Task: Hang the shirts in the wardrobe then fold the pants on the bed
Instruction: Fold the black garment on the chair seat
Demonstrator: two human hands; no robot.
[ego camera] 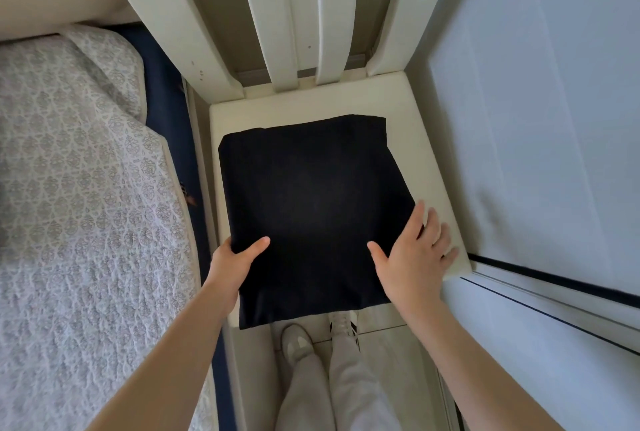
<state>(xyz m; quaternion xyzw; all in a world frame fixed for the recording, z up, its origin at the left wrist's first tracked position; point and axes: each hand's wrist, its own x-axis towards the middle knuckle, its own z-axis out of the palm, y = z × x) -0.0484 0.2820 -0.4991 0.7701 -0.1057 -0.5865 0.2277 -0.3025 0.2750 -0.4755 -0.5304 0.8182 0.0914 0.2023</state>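
Note:
Folded black pants (311,202) lie as a flat square on the cream seat of a chair (429,167), their near edge hanging over the seat's front. My left hand (232,264) grips the near left edge, thumb on top and fingers underneath. My right hand (415,257) rests flat with spread fingers on the near right corner, partly on the seat. The bed (76,188) with its patterned grey-white quilt is on the left.
The chair's slatted white back (294,15) rises beyond the seat. A pale wall or wardrobe door (540,119) with a dark track closes the right side. My legs and shoes (311,347) stand on the tiled floor below the chair.

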